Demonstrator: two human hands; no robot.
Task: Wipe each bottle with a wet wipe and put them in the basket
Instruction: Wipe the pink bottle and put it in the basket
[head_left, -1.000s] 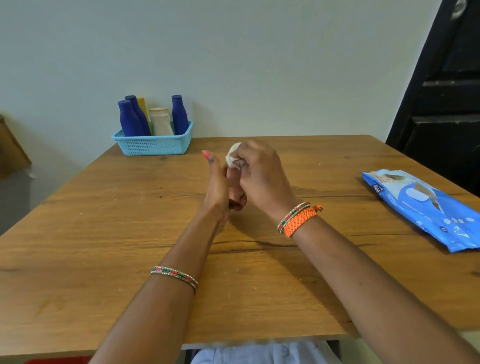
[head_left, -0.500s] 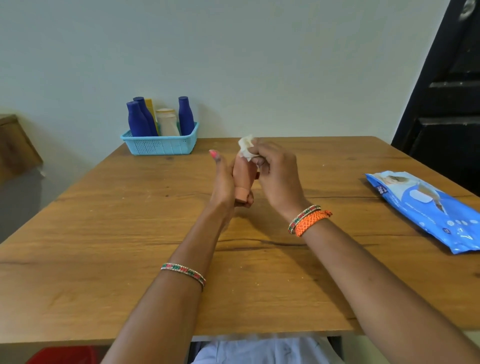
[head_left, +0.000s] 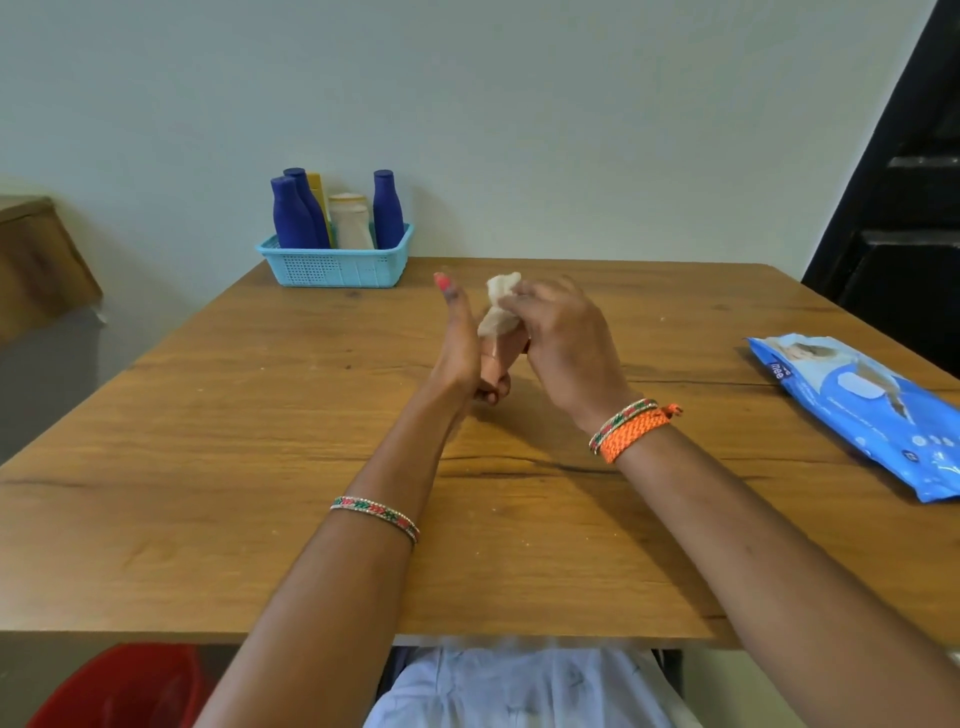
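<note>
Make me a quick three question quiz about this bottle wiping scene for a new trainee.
1. True or false: the light blue plastic basket holds three dark blue bottles.
2. Which hand grips the crumpled white wet wipe: A left, B right?
3. Fill in: the blue wipes packet lies on the wooden table to the person's ____.

Key:
1. True.
2. B: the right hand rubs it on the small brown bottle held by the left hand.
3. Right.
</note>
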